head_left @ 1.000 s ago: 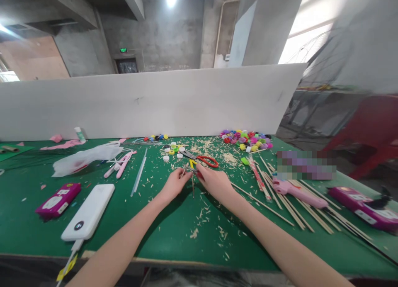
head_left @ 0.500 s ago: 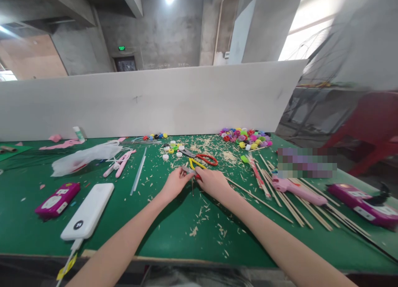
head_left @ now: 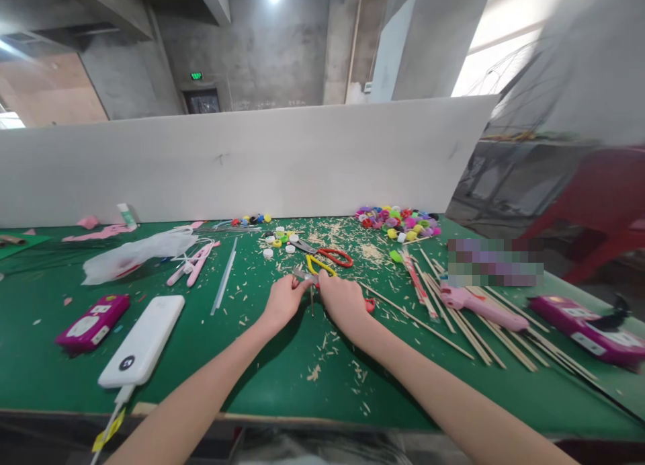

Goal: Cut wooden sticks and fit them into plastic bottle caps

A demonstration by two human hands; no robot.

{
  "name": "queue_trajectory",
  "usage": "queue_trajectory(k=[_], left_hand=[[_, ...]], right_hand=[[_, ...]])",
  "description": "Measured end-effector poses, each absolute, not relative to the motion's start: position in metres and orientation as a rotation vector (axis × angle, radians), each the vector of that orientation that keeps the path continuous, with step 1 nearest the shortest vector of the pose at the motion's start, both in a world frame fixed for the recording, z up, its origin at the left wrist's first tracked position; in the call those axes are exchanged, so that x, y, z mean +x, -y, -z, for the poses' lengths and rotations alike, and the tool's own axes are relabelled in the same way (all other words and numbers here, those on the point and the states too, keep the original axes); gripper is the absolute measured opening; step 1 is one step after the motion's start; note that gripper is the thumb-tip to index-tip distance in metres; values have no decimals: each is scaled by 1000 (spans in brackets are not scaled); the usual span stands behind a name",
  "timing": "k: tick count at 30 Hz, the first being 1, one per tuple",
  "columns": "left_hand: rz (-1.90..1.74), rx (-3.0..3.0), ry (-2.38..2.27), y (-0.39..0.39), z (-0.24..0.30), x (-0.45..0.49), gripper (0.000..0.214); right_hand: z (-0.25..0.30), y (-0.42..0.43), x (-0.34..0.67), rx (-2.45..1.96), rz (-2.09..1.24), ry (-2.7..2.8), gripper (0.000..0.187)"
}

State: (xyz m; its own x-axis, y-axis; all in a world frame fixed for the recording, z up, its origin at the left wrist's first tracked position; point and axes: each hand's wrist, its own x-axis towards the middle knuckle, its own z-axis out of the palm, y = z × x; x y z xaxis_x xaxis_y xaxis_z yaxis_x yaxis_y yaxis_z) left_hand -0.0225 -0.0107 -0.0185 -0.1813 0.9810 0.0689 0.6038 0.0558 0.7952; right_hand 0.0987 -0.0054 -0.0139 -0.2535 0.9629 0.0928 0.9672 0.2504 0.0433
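My left hand point(head_left: 283, 302) is closed, thumb and fingers pinched at the end of a thin wooden stick point(head_left: 312, 305) that points down toward me. Closed around a red-handled utility knife point(head_left: 369, 306) is my right hand point(head_left: 343, 300); its grey metal blade point(head_left: 305, 275) reaches across to my left fingertips. Fingers cover most of the stick and the knife handle. Just beyond both hands lie scissors point(head_left: 336, 255) with red and yellow handle loops. Wood shavings point(head_left: 330, 344) are strewn under and around my hands.
Wooden sticks point(head_left: 466, 324) and a pink glue gun point(head_left: 484, 308) lie at right, near a magenta box point(head_left: 587, 327). Bottle caps point(head_left: 398, 222) are heaped at the back. A white power bank point(head_left: 142, 342), another magenta box point(head_left: 93, 322) and a plastic bag point(head_left: 138, 255) occupy the left.
My right hand has turned and shifted slightly, so the knife's red handle end now shows at its right side. My left hand stays nearly in place.
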Motion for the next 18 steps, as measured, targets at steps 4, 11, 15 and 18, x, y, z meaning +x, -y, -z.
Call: queue_trajectory(k=[4, 11, 15, 18], left_hand=[[-1005, 1585, -1835, 12, 18, -21, 47], [-1078, 1519, -1884, 9, 21, -23, 47], [-1124, 1439, -1753, 6, 29, -28, 46], [-1155, 1450, -1615, 6, 33, -29, 46]], right_hand=[[18, 6, 97, -1884, 183, 2396, 32], [2, 10, 95, -1981, 162, 2265, 31], [-4, 7, 102, -1965, 204, 2264, 30], [-1, 4, 108, -1924, 146, 2383, 28]])
